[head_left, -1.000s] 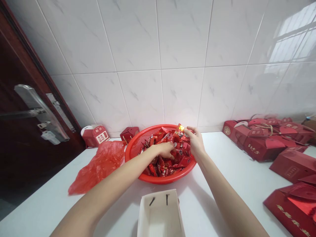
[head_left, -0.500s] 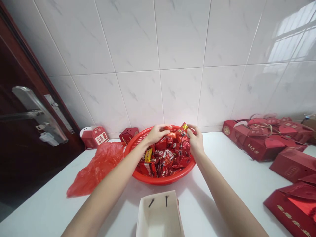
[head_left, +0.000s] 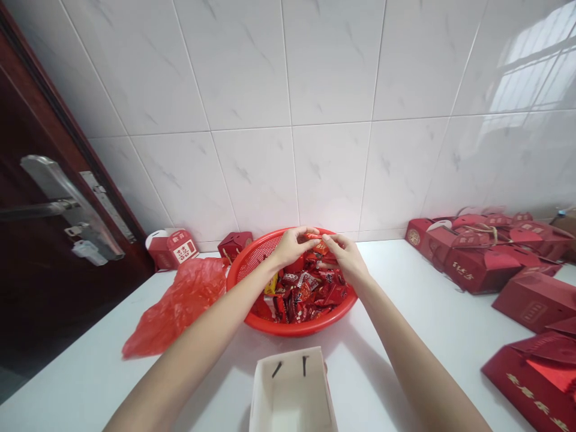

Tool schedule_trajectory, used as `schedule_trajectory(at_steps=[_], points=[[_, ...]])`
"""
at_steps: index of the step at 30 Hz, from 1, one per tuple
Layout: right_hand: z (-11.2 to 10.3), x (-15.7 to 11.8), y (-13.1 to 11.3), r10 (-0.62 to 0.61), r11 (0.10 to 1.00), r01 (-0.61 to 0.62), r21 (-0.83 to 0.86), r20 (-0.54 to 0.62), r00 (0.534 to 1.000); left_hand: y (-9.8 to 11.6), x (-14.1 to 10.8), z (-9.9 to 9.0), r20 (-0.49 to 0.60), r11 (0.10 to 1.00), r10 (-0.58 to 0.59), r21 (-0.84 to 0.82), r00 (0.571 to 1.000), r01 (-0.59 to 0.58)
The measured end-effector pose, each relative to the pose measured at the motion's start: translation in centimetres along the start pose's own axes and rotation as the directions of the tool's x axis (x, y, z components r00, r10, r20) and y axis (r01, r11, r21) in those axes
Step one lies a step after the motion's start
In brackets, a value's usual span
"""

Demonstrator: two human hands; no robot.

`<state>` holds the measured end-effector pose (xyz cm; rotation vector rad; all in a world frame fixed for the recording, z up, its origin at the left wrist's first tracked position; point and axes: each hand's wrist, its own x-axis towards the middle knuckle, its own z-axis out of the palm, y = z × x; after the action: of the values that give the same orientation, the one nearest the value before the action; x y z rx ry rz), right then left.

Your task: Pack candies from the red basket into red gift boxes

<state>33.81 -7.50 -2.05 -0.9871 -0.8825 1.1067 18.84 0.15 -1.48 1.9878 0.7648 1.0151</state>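
Red wrapped candies (head_left: 310, 294) fill much of a red plastic basket (head_left: 288, 329), with a yellow-wrapped one (head_left: 270, 284) at the left of the pile. Over the basket's back part, my left hand (head_left: 292, 245) is closed on a small red packet (head_left: 314, 236). My right hand (head_left: 345, 257) is beside it, thumb and finger pinched near the packet's right end; whether it grips that packet or another is unclear. In front of the basket stands an open box (head_left: 292, 390) with a pale interior and two dark marks on its back wall.
A crumpled red plastic bag (head_left: 180, 306) lies left of the basket. Two small red boxes (head_left: 171, 249) (head_left: 234, 245) stand against the tiled wall. Several red boxes (head_left: 481, 264) are grouped on the white table (head_left: 396, 336) at the right. A dark door is at the left.
My right hand has moved left and now meets my left hand. The gold-and-red packet that was by my right fingers no longer shows there. My left hand has shifted slightly right.
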Motion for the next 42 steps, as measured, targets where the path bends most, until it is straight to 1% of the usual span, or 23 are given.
schedule_trajectory(at_steps=[4,6,8,10,11,13,14,15,17,19,20,21,22,24,26,27,29,31,33,37,39,40,42], points=[[-0.3,-0.3,0.0,-0.002,0.999,0.005,-0.034,0.087,0.996,0.2,-0.1,0.0,0.017,1.0,0.012,0.025,1.0,-0.012],[-0.3,-0.4,-0.1,-0.007,0.999,0.011,-0.04,0.085,0.996,0.2,0.0,0.0,-0.019,0.997,0.028,0.077,0.999,-0.027],[-0.3,-0.5,-0.2,-0.022,0.999,0.023,-0.035,0.031,0.999,0.1,0.1,-0.1,-0.095,0.987,0.032,0.16,0.995,-0.017],[-0.3,-0.5,-0.3,-0.038,0.999,0.037,-0.015,-0.043,0.998,0.0,0.1,-0.3,-0.177,0.965,0.001,0.26,0.984,0.046],[-0.2,-0.4,-0.4,-0.042,0.999,0.042,-0.001,-0.077,0.996,-0.1,0.2,-0.5,-0.203,0.942,-0.027,0.322,0.979,0.093],[-0.2,-0.3,-0.4,-0.054,0.998,0.058,0.028,-0.124,0.991,-0.1,0.1,-0.7,-0.209,0.881,-0.083,0.442,0.974,0.17],[-0.2,-0.2,-0.4,-0.063,0.997,0.069,0.04,-0.143,0.988,-0.1,0.1,-0.8,-0.187,0.85,-0.101,0.493,0.977,0.183],[-0.2,-0.2,-0.4,-0.072,0.996,0.08,0.049,-0.157,0.985,0.0,0.0,-0.9,-0.153,0.824,-0.104,0.54,0.983,0.171],[-0.2,0.0,-0.4,-0.088,0.993,0.1,0.057,-0.181,0.98,0.1,-0.1,-0.9,-0.052,0.786,-0.068,0.612,0.996,0.085],[-0.3,0.1,-0.3,-0.091,0.993,0.105,0.06,-0.2,0.975,0.3,-0.3,-0.6,0.089,0.761,-0.041,0.649,0.995,-0.027],[-0.3,0.1,-0.3,-0.091,0.993,0.105,0.061,-0.207,0.974,0.3,-0.4,-0.4,0.172,0.756,-0.052,0.651,0.984,-0.074],[-0.3,0.1,-0.3,-0.09,0.992,0.105,0.063,-0.208,0.974,0.4,-0.5,-0.2,0.257,0.762,-0.079,0.638,0.963,-0.108],[-0.3,0.1,-0.3,-0.088,0.993,0.103,0.065,-0.207,0.974,0.4,-0.7,0.1,0.343,0.774,-0.118,0.62,0.932,-0.13],[-0.4,0.1,-0.3,-0.085,0.993,0.101,0.067,-0.201,0.976,0.4,-0.9,0.8,0.49,0.789,-0.205,0.595,0.847,-0.154],[-0.3,0.1,-0.3,-0.086,0.993,0.101,0.066,-0.201,0.976,0.3,-1.1,1.3,0.583,0.777,-0.283,0.605,0.762,-0.174],[-0.3,0.1,-0.3,-0.086,0.993,0.101,0.064,-0.205,0.975,0.3,-1.2,1.5,0.609,0.763,-0.32,0.62,0.726,-0.184],[-0.3,0.0,-0.4,-0.085,0.993,0.1,0.062,-0.211,0.974,0.3,-1.2,1.7,0.63,0.735,-0.374,0.649,0.68,-0.197],[-0.2,0.0,-0.5,-0.082,0.993,0.097,0.066,-0.212,0.974,0.4,-1.2,1.7,0.634,0.732,-0.401,0.656,0.662,-0.186],[-0.2,0.0,-0.5,-0.078,0.993,0.094,0.068,-0.211,0.974,0.5,-1.2,1.6,0.634,0.743,-0.432,0.653,0.641,-0.145],[-0.3,0.0,-0.5,-0.077,0.994,0.091,0.059,-0.201,0.977,0.9,-1.1,1.9,0.649,0.767,-0.507,0.64,0.567,-0.047],[-0.3,0.0,-0.4,-0.074,0.994,0.088,0.06,-0.199,0.977,1.0,-1.2,2.2,0.651,0.77,-0.514,0.637,0.559,-0.034],[-0.3,0.0,-0.5,-0.074,0.994,0.087,0.061,-0.2,0.977,1.0,-1.2,2.5,0.648,0.766,-0.514,0.642,0.562,-0.04],[-0.3,0.0,-0.5,-0.075,0.994,0.089,0.06,-0.202,0.977,0.9,-1.3,2.9,0.627,0.733,-0.518,0.676,0.582,-0.074]])
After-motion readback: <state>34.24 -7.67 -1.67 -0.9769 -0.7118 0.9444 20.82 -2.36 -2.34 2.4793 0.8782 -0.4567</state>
